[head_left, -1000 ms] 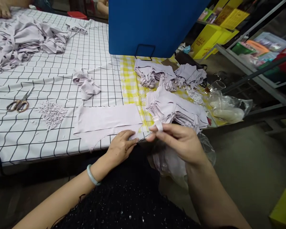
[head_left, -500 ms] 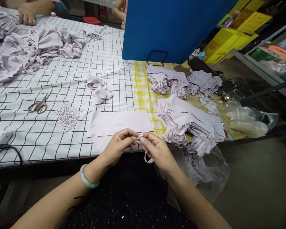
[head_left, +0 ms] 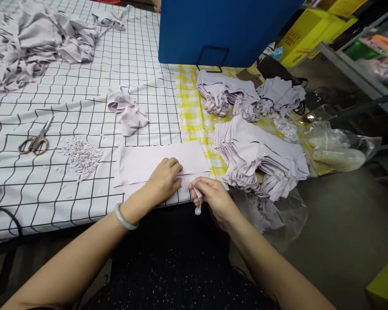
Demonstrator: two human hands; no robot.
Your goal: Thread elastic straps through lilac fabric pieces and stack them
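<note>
A pale lilac rectangular fabric piece (head_left: 155, 161) lies on the table in front of me, with a seam or folded edge along its near side. My left hand (head_left: 164, 178), palm down, rests on the right half of that piece, fingers slightly bent and pressing on the cloth. My right hand (head_left: 210, 193) pinches a narrow pale fabric strap (head_left: 198, 202) at the near right corner; its looped end hangs below the fingers at the table edge. Whether the strap is joined to the piece, I cannot tell.
Scissors (head_left: 35, 140) and a heap of small clippings (head_left: 82, 157) lie left. Crumpled cloth (head_left: 127, 112) sits beyond the piece. Stacked strapped pieces (head_left: 258, 150) stand right on a yellow checked cloth (head_left: 187, 94). A blue board (head_left: 223, 34) rises behind.
My hands have parted: the left moved onto the fabric piece, while the right keeps the strap near the table edge. The view has tilted down, and the people across the table have mostly left it.
</note>
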